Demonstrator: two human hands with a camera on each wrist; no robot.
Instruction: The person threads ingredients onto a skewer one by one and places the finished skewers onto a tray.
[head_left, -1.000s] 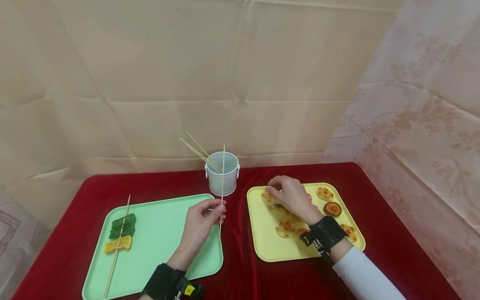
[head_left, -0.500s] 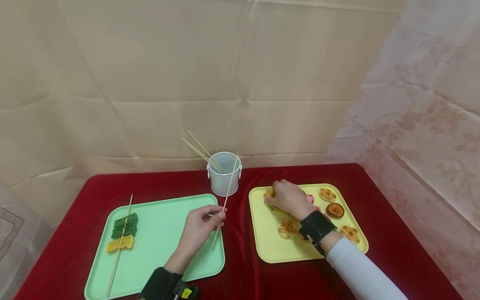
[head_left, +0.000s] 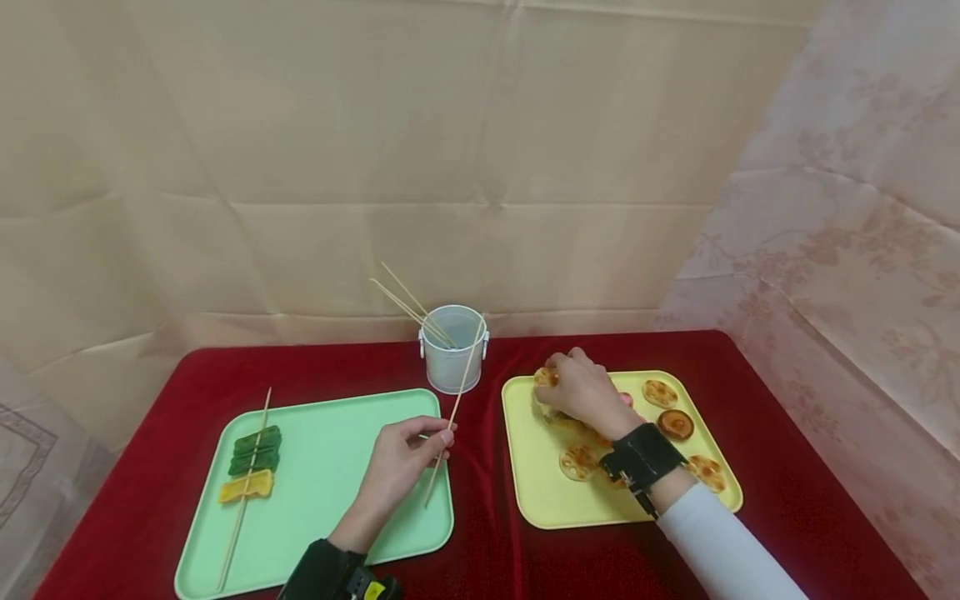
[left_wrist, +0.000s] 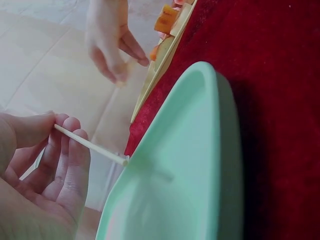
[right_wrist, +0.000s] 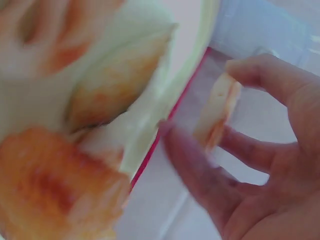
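My left hand point(head_left: 408, 458) pinches a thin bamboo skewer point(head_left: 467, 375) between thumb and fingers, tilted over the right edge of the green tray point(head_left: 352, 483). In the left wrist view one end of that skewer point(left_wrist: 95, 145) points at the tray rim. At the far left corner of the yellow tray point(head_left: 540, 504), my right hand point(head_left: 585, 396) holds a browned lotus root slice point(head_left: 546, 377). The right wrist view shows the slice point(right_wrist: 218, 107) edge-on between thumb and fingers, off the tray. Other food pieces are partly hidden beneath my right hand.
A white bucket point(head_left: 442, 367) with several skewers stands behind the trays. On the green tray lies a skewer threaded with green pieces point(head_left: 253, 450) and a yellow piece point(head_left: 246, 487). More lotus root slices point(head_left: 579, 462) and a mushroom cap point(head_left: 675, 425) lie on the yellow tray.
My right hand has taken hold of the lotus root slice and raised it slightly. The skewer in my left hand has tipped from near upright to leaning right.
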